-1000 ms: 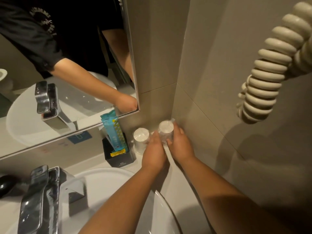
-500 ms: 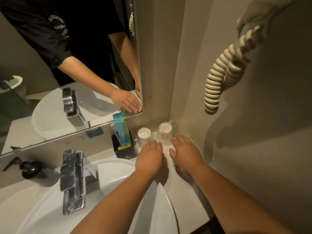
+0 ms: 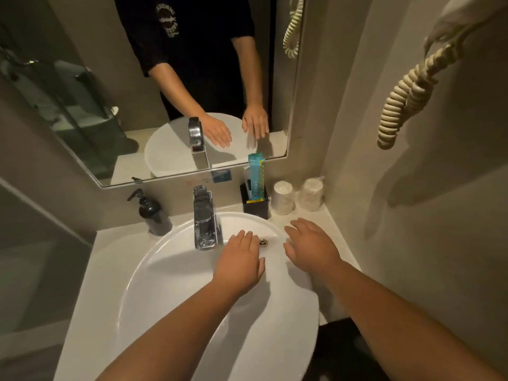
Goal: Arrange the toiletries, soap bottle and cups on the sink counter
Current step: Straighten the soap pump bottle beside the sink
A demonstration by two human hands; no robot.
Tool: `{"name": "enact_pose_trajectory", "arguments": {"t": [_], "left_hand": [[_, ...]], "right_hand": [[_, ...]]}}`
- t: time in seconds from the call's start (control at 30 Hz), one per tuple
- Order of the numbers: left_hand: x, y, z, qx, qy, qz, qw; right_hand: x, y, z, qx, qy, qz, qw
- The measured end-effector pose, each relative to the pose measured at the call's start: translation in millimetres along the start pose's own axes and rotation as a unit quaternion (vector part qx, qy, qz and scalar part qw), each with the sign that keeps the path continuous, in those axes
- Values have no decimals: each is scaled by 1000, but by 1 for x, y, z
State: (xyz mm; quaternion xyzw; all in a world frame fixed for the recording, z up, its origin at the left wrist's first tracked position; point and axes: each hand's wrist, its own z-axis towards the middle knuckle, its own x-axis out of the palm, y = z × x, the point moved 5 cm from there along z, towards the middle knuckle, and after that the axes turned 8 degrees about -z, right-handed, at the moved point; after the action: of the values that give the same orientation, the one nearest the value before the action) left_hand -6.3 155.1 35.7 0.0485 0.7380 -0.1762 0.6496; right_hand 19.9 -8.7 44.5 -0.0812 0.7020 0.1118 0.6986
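Both hands, left hand (image 3: 238, 259) and right hand (image 3: 312, 248), hover flat and empty over the basin (image 3: 165, 270); cups (image 3: 297, 196) sit tucked at one o'clock, seemingly to free the worktop (image 3: 338, 237).

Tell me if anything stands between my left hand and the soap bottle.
Yes. The faucet rises from the sink's back rim, between the left hand over the basin and the soap bottle at the counter's back left. The hand holds nothing.
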Motion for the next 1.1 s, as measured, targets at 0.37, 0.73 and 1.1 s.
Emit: {"name": "enact_pose_trajectory", "arguments": {"t": [0.37,0.73,1.1], "left_hand": [[-25,123,-99,-104,-60,-12,993],[-16,225,-141,-266,-83,-84,957],[-22,305,-58,-283,-142,-199,928]], "right_hand": [[22,175,-5,-116,33,-6,993],[21,282,49,-176,2,41,984],[41,306,151,-61,-22,137,988]]}}
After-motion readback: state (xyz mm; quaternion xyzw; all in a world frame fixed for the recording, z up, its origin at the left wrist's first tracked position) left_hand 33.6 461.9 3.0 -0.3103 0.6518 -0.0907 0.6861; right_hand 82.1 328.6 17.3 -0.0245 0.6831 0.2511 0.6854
